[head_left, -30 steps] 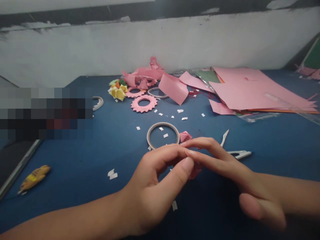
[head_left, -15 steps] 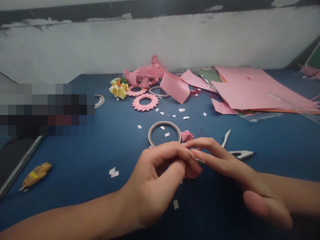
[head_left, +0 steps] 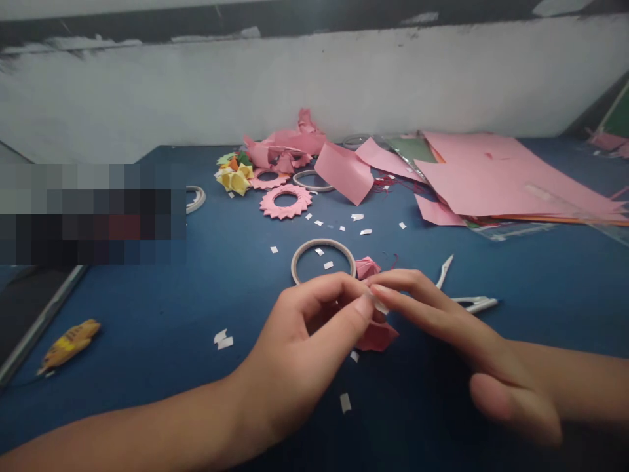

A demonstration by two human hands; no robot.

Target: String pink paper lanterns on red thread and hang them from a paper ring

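My left hand (head_left: 314, 341) is closed, its thumb and index finger pinched at a small white strip (head_left: 379, 305). The strip looks like double-sided tape or its backing; which, I cannot tell. My right hand (head_left: 442, 314) has its fingers stretched out, the fingertips touching the strip, and its thumb stands well apart. A pink folded paper piece (head_left: 377, 337) shows just below the left fingertips, partly hidden; whether the hand touches it is unclear. Just beyond the hands lie a tape roll (head_left: 293, 263) and another pink folded piece (head_left: 367, 267).
White-handled scissors (head_left: 474, 304) lie open beyond my right hand. Several white scraps (head_left: 225, 342) dot the blue table (head_left: 162, 288). Pink folded rings (head_left: 285, 202), yellow folded paper (head_left: 236, 178) and pink sheets (head_left: 501, 177) lie toward the wall. A tan toy-like object (head_left: 71, 346) sits left.
My left thumb has moved up and right onto the white strip, and the left fingers have drawn back a little. More of the pink piece below shows.
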